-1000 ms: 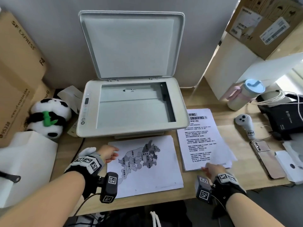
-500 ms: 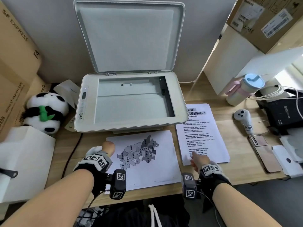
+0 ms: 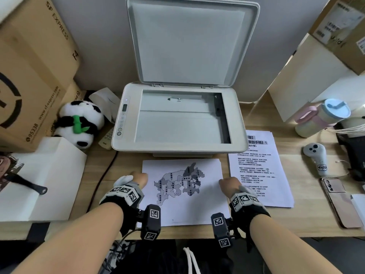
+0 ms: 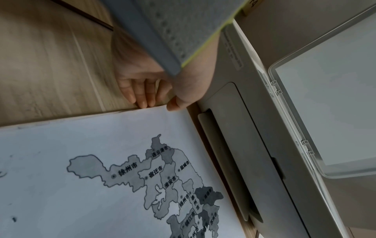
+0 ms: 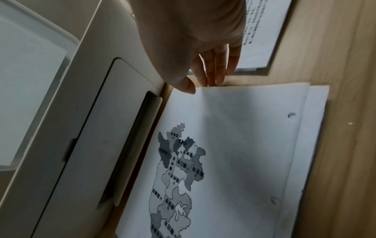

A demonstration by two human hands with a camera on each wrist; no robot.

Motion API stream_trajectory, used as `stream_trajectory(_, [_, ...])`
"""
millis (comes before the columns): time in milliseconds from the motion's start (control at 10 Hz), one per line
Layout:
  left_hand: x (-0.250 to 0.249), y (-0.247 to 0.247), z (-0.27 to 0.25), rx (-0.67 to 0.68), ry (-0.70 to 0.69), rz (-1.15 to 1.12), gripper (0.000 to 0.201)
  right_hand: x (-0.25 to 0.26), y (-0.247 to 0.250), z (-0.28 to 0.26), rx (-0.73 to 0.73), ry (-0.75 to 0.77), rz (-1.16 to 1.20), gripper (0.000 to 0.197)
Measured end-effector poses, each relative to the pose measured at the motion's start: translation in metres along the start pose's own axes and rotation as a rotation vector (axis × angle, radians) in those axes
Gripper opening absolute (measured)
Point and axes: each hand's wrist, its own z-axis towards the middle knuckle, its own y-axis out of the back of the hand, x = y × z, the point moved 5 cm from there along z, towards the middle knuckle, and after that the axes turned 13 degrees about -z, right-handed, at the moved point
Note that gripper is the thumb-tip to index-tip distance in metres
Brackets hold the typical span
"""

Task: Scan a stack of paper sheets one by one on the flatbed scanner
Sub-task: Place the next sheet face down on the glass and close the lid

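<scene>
You are at the pick-up step: the flatbed scanner [image 3: 177, 117] sits at the back of the table [image 3: 308, 167] with its lid [image 3: 189, 42] raised and its glass bare, and the map sheet [image 3: 183, 190] tops a small stack near the table's front edge, just before the scanner. Your left hand [image 3: 136, 179] is at that sheet's left edge and your right hand [image 3: 229, 184] at its right edge. On the left, your fingers [image 4: 142, 96] lie close together and nearly straight, tips touching the paper's edge, thumb just beside it; no pinch yet. On the right, the fingers [image 5: 213, 72] reach down together at the edge with the thumb over the sheet's corner; it may be starting to lift, but motion blur makes that hard to tell. Next you need to peel only the top sheet free, turn it face down and lay it square on the glass. A second pile, the text pages [image 3: 258, 167], lies toward the table's right side.
</scene>
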Motion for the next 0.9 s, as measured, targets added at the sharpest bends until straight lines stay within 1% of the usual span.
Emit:
stream_trajectory(100, [-0.002, -0.001, 0.002, 0.005, -0.028, -0.022, 0.041, 0.003, 0.001, 0.0, -0.018, 0.009, -0.024, 0.037])
stream_trajectory(200, [-0.006, -0.004, -0.001, 0.023, -0.037, 0.01, 0.04, 0.008, 0.006, 0.0, -0.038, 0.04, -0.06, 0.027])
stream_trajectory(300, [-0.007, -0.004, -0.001, 0.019, -0.044, 0.002, 0.04, 0.005, 0.008, 0.003, -0.057, 0.042, -0.025, 0.029])
stream_trajectory(400, [-0.008, -0.001, -0.003, 0.018, -0.042, -0.014, 0.041, 0.001, 0.009, 0.003, -0.066, 0.054, 0.146, 0.014])
stream_trajectory(500, [-0.011, 0.0, -0.005, 0.047, -0.073, -0.017, 0.039, -0.004, 0.001, 0.006, -0.039, 0.043, 0.342, 0.039])
stream_trajectory(600, [-0.014, 0.005, -0.01, 0.051, -0.115, -0.028, 0.037, -0.014, -0.005, 0.008, -0.01, 0.029, 0.462, 0.029])
stream_trajectory(700, [-0.019, 0.01, -0.013, 0.075, -0.172, -0.006, 0.037, -0.026, -0.002, 0.006, -0.086, -0.037, 0.581, 0.012])
stream_trajectory(800, [-0.027, 0.011, -0.027, 0.192, -0.205, -0.101, 0.04, -0.031, 0.006, 0.005, -0.171, -0.074, 0.751, 0.014])
stream_trajectory(900, [-0.041, 0.011, -0.048, 0.388, -0.192, -0.112, 0.015, -0.029, 0.024, 0.001, -0.26, -0.061, 0.831, 0.017])
